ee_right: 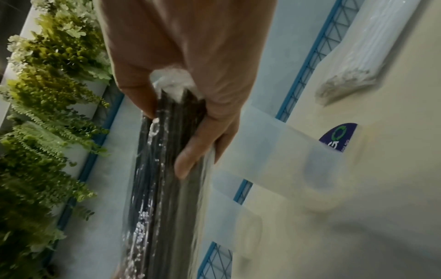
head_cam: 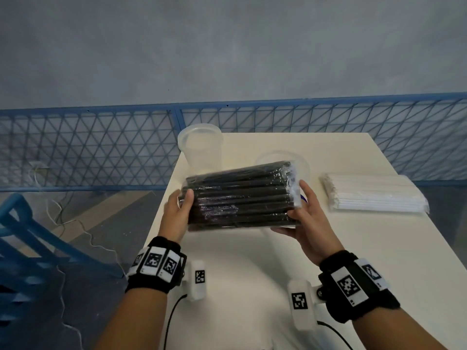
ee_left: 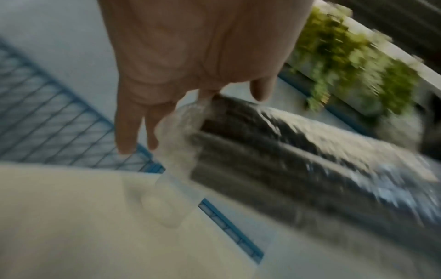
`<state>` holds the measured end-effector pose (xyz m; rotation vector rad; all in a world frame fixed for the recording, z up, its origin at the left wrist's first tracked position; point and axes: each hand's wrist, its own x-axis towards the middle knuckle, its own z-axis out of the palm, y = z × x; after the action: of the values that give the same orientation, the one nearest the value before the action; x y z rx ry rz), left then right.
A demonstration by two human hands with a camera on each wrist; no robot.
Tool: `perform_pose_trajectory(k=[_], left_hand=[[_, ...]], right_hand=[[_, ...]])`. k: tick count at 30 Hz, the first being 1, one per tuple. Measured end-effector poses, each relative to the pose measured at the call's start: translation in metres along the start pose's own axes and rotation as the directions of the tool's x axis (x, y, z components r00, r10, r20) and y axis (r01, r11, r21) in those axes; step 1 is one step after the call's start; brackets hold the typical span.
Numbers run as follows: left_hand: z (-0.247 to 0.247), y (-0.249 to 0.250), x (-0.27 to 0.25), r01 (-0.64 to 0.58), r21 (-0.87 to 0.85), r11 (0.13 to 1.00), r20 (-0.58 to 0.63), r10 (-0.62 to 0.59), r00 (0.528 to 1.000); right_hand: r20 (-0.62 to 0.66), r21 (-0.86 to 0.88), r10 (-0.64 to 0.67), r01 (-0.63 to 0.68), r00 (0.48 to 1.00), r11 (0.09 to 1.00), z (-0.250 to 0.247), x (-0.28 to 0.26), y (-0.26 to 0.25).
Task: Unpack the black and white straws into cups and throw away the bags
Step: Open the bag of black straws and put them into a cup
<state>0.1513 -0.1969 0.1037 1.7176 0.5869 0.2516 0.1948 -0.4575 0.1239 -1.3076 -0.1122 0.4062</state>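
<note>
A clear bag of black straws [head_cam: 240, 198] hangs lengthwise above the white table [head_cam: 341, 261], held between both hands. My left hand [head_cam: 177, 213] grips its left end, thumb on top; the left wrist view shows the crinkled bag end [ee_left: 181, 136] against the hand [ee_left: 203, 56]. My right hand [head_cam: 310, 223] grips the right end, thumb and fingers curled round the bag [ee_right: 162, 169]. Two clear cups stand behind: one [head_cam: 201, 145] at the table's far left corner, the other [head_cam: 302, 164] mostly hidden by the bag. The bag of white straws [head_cam: 374, 195] lies to the right.
A blue mesh fence [head_cam: 101, 147] runs behind the table. A blue frame [head_cam: 20, 248] and loose cables [head_cam: 83, 231] are on the floor to the left. Green plants [ee_right: 47, 113] show in the wrist views. The table's left edge is close to my left wrist.
</note>
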Motion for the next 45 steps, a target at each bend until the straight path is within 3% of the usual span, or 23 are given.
perform_pose_trajectory(k=[1, 3, 5, 10, 14, 17, 19, 22, 26, 29, 32, 39, 45], left_hand=[[-0.001, 0.002, 0.0, 0.083, -0.142, 0.986, 0.046, -0.077, 0.996], [-0.003, 0.008, -0.001, 0.163, -0.264, 0.951, 0.144, -0.129, 0.981], [-0.004, 0.011, 0.0, 0.132, -0.267, 0.955, 0.187, -0.083, 0.979], [-0.004, 0.006, 0.002, 0.0, -0.389, 0.921, 0.141, 0.06, 0.988], [-0.001, 0.007, 0.001, 0.051, -0.399, 0.916, 0.179, 0.024, 0.983], [-0.001, 0.006, 0.007, 0.212, -0.484, 0.849, 0.197, -0.131, 0.972], [-0.003, 0.007, 0.009, 0.253, -0.55, 0.796, 0.212, -0.16, 0.964], [-0.007, 0.009, 0.013, 0.216, -0.56, 0.799, 0.167, -0.147, 0.975], [-0.014, 0.008, 0.02, 0.105, -0.593, 0.798, 0.034, -0.105, 0.994], [-0.012, 0.009, 0.02, 0.008, -0.516, 0.857, -0.035, -0.031, 0.999], [-0.005, 0.017, 0.011, -0.068, -0.452, 0.89, -0.009, 0.071, 0.997], [0.007, 0.018, -0.004, -0.166, -0.379, 0.91, 0.196, 0.254, 0.947], [0.017, 0.026, -0.015, -0.202, -0.327, 0.923, 0.314, 0.307, 0.898]], right_hand=[[0.011, 0.002, -0.004, 0.004, 1.0, 1.0, -0.001, 0.001, 0.0], [0.053, -0.03, -0.012, 0.014, 0.999, 0.999, -0.004, 0.001, -0.002], [0.088, -0.089, -0.018, 0.026, 0.996, 0.996, -0.008, 0.002, -0.005], [0.115, -0.218, -0.056, 0.08, 0.992, 0.973, -0.012, 0.003, -0.007], [0.176, -0.292, -0.161, 0.208, 0.971, 0.934, -0.014, 0.004, -0.008], [0.293, -0.488, -0.24, 0.36, 0.926, 0.795, -0.008, -0.001, -0.005], [0.364, -0.58, -0.309, 0.473, 0.879, 0.663, -0.003, -0.005, 0.001], [0.486, -0.651, -0.317, 0.579, 0.814, 0.491, -0.001, -0.007, 0.013], [0.555, -0.72, -0.197, 0.585, 0.808, 0.372, -0.005, -0.005, 0.032], [0.529, -0.746, -0.07, 0.503, 0.846, 0.437, -0.004, -0.002, 0.037], [0.507, -0.756, -0.044, 0.469, 0.861, 0.456, 0.002, 0.002, 0.036], [0.468, -0.724, -0.16, 0.481, 0.869, 0.494, 0.021, 0.007, 0.025], [0.23, -0.653, -0.351, 0.412, 0.907, 0.636, 0.038, 0.018, 0.004]])
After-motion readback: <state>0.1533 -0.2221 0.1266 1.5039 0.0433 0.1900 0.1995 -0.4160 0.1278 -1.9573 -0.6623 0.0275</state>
